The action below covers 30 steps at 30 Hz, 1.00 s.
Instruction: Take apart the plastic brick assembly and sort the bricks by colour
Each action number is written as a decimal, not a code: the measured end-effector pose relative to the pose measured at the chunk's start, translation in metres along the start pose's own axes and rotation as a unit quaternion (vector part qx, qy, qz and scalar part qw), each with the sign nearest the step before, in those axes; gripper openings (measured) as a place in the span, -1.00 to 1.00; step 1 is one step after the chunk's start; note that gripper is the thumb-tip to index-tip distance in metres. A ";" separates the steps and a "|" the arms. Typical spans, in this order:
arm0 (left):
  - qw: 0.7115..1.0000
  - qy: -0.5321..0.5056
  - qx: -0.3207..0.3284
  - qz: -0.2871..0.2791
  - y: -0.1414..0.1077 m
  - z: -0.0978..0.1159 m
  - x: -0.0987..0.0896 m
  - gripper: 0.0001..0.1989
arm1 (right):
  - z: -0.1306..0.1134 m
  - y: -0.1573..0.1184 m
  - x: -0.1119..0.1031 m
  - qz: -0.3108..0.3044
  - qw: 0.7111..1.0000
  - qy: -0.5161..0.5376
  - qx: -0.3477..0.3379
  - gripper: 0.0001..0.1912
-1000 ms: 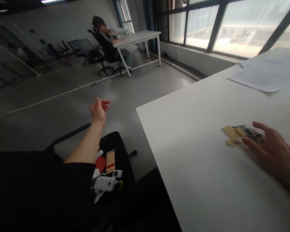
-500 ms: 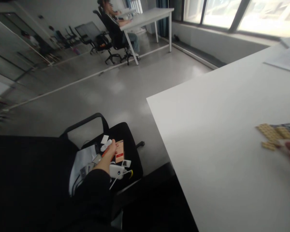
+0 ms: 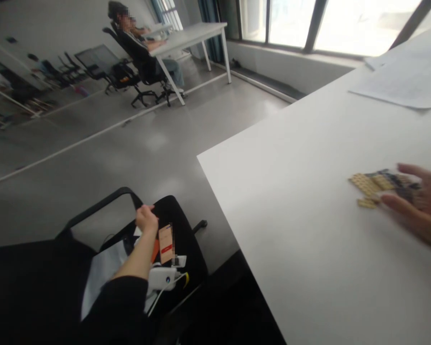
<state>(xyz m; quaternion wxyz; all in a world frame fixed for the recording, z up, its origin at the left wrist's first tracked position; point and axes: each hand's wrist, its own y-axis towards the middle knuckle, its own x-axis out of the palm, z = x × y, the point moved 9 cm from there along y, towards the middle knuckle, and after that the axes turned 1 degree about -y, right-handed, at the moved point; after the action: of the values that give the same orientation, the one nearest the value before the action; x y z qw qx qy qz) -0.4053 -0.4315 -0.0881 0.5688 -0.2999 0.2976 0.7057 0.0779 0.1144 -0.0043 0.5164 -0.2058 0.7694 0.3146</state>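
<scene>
My left hand (image 3: pixel 146 218) is over the black chair seat (image 3: pixel 181 230), above the items lying there. Its fingers look curled in, and whatever they hold, if anything, is hidden. Just right of my left wrist lies a phone (image 3: pixel 165 244) with a lit orange screen. Out on the white table, my right hand (image 3: pixel 422 199) is spread around a small heap of pieces. The beige studded pieces (image 3: pixel 366 184) stick out to its left; darker pieces (image 3: pixel 395 179) sit between thumb and forefinger. The hand is slightly blurred.
A white device with a cable (image 3: pixel 162 278) and a white sheet or bag (image 3: pixel 106 270) lie on the chair. Paper sheets (image 3: pixel 402 84) rest at the far side of the white table (image 3: pixel 273 191). A person (image 3: pixel 136 48) sits at another table (image 3: pixel 197 33) beyond.
The view has swung right, showing more of my right hand and its heap. My left hand has shifted up and left from beside the phone; the white stick-like object there is no longer clearly visible.
</scene>
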 end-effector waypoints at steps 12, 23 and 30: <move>0.650 -0.210 0.683 -0.260 -0.255 0.397 0.056 -0.40 | 0.003 -0.011 -0.027 0.101 0.976 0.184 0.058 -0.26; 0.413 0.026 0.816 -0.404 -0.452 0.415 0.184 0.13 | -0.035 -0.020 -0.005 -0.086 0.996 0.002 -0.038 -0.12; 0.439 0.009 0.801 -0.405 -0.450 0.427 0.189 -0.07 | -0.039 0.001 -0.010 -0.058 0.988 0.137 -0.030 -0.32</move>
<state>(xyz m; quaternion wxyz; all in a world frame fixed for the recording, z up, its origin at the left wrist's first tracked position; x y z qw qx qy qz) -0.0330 0.0908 0.0075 0.7736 0.1967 0.5802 -0.1618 0.0551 0.0878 0.0159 0.4173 -0.3069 0.8098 0.2756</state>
